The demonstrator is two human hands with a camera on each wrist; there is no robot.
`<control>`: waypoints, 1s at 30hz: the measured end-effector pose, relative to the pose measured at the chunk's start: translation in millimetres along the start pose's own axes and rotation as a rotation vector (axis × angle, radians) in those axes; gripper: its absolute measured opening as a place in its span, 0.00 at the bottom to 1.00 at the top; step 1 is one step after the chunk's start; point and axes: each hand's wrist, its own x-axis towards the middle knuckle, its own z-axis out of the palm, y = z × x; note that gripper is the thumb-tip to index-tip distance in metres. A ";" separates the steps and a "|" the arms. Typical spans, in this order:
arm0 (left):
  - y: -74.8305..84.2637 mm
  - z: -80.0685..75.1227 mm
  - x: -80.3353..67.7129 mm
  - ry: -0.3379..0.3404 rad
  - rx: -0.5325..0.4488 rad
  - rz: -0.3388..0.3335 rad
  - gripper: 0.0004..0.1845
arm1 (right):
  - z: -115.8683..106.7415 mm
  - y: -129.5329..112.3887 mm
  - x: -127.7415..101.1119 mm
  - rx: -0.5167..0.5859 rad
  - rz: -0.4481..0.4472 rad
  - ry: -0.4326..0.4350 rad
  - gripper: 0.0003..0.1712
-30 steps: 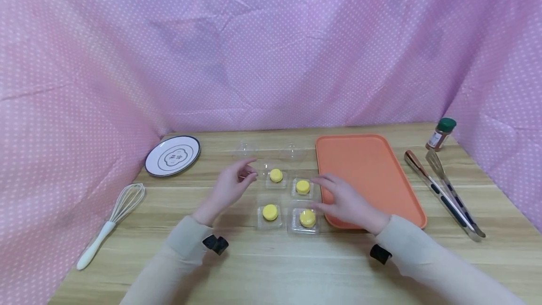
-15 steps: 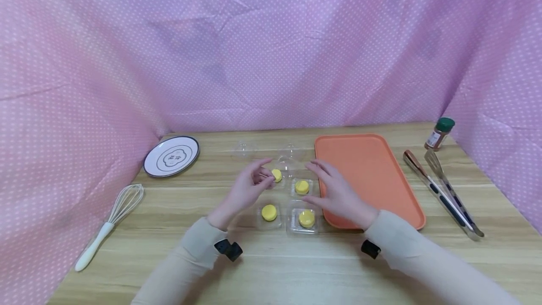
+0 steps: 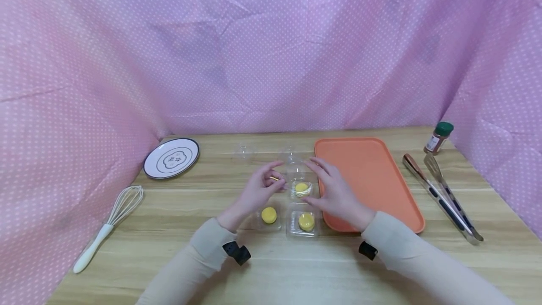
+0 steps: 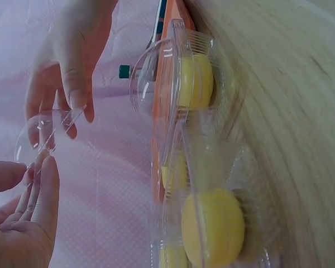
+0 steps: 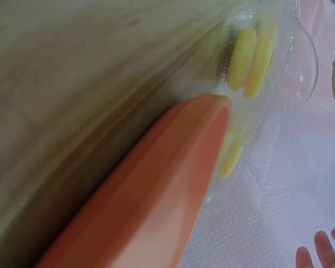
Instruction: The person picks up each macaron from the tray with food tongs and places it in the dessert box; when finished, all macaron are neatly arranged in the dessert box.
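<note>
Fingers of the left hand [image 3: 257, 191] and right hand [image 3: 334, 193] pinch a clear domed lid [image 4: 47, 129] from nine and three o'clock, steadying it above the yellow cakes [image 3: 301, 187] on the tabletop [image 3: 296, 267].

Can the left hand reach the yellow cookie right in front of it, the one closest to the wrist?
Probably yes. The left hand hovers just behind that yellow cookie, which sits in an open clear tray with no lid over it and nothing between them. But its fingertips are busy pinching a clear plastic lid together with the right hand.
</note>
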 end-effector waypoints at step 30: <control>-1.8 -9.0 16.8 -0.146 0.732 0.189 0.38 | -11.8 19.8 16.9 -0.051 0.034 -0.230 0.47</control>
